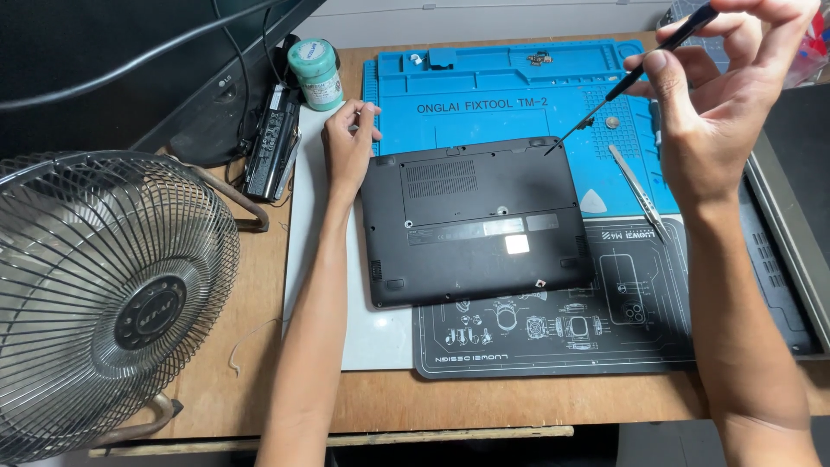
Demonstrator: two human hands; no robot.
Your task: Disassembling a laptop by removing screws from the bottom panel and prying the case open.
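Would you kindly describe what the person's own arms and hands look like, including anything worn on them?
Both arms are bare along all that shows, with no sleeves in view. The left hand and right hand wear no gloves, and no rings, watch or wristband can be seen. The fingers are uncovered, with short nails.

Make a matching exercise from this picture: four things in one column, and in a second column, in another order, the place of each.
Things
1. laptop
2. screwdriver
3. tweezers
4. fan

Places
A. lying on the blue mat, to the right of the laptop
B. standing at the left edge of the table
C. held in the fingers of the right hand
D. lying bottom side up, with the left hand at its far left corner

Pairs: 1-D, 2-C, 3-A, 4-B
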